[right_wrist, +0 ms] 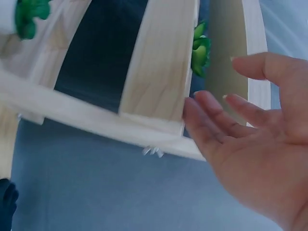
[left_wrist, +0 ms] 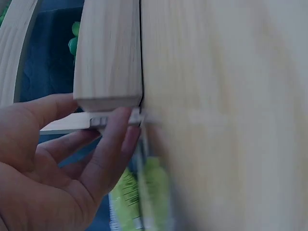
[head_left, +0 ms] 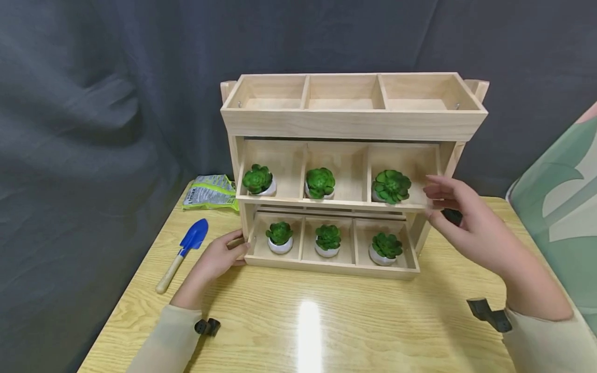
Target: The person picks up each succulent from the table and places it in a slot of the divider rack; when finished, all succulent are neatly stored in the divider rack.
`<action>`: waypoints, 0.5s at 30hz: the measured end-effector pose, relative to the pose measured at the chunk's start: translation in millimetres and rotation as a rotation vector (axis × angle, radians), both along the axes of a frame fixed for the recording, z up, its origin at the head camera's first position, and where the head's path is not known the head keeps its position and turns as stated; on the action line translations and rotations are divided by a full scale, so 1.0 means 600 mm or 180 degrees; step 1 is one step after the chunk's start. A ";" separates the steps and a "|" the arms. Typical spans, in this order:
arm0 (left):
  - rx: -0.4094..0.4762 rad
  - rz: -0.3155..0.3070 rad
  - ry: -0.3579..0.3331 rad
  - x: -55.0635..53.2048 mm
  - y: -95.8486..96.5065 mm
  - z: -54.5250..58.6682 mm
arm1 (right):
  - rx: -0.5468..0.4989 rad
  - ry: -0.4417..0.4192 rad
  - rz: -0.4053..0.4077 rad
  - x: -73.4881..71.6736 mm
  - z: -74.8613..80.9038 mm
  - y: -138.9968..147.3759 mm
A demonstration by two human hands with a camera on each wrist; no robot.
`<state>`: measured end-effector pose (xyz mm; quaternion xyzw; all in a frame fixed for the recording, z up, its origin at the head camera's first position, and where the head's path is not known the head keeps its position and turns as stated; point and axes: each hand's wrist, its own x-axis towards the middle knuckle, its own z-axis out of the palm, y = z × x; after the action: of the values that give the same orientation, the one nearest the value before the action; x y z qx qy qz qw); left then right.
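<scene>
A three-tier wooden planter stand (head_left: 350, 123) stands upright on the table. Small green succulents in white pots fill both lower tiers, one per compartment, including one at middle right (head_left: 392, 185) and one at bottom left (head_left: 280, 234). My left hand (head_left: 219, 258) holds the left end of the bottom tier, thumb and fingers at its corner; the left wrist view shows the fingertips on the wooden end (left_wrist: 108, 86). Beside the middle tier's right end is my right hand (head_left: 475, 223), fingers loosely extended, fingertips right at the board (right_wrist: 161, 72) in the right wrist view.
A blue trowel (head_left: 193, 235) with a wooden handle lies on the table (head_left: 261, 321) at the left. Behind it, against the curtain (head_left: 116, 103), rests a green and grey bag (head_left: 211, 191). The top tier's three compartments hold nothing. A dark object (head_left: 451, 216) is partly hidden behind my right hand.
</scene>
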<state>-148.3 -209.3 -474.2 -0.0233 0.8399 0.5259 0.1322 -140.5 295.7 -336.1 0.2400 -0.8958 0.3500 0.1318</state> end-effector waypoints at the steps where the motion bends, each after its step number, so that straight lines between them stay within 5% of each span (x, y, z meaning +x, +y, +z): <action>1: -0.0119 -0.0070 0.0034 0.000 -0.003 0.005 | -0.0071 0.0143 -0.0052 0.007 -0.005 0.002; 8: -0.1157 -0.0292 0.0442 0.006 -0.019 0.057 | -0.0128 0.0912 -0.0470 0.050 -0.022 0.028; 15: -0.1576 -0.0143 0.1247 0.031 -0.018 0.106 | 0.0095 0.1136 -0.0674 0.082 -0.048 0.054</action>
<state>-129.9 -220.1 -410.4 0.0655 0.9522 0.2970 -0.0302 -91.2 328.3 -365.1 0.2047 -0.8836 0.2728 0.3209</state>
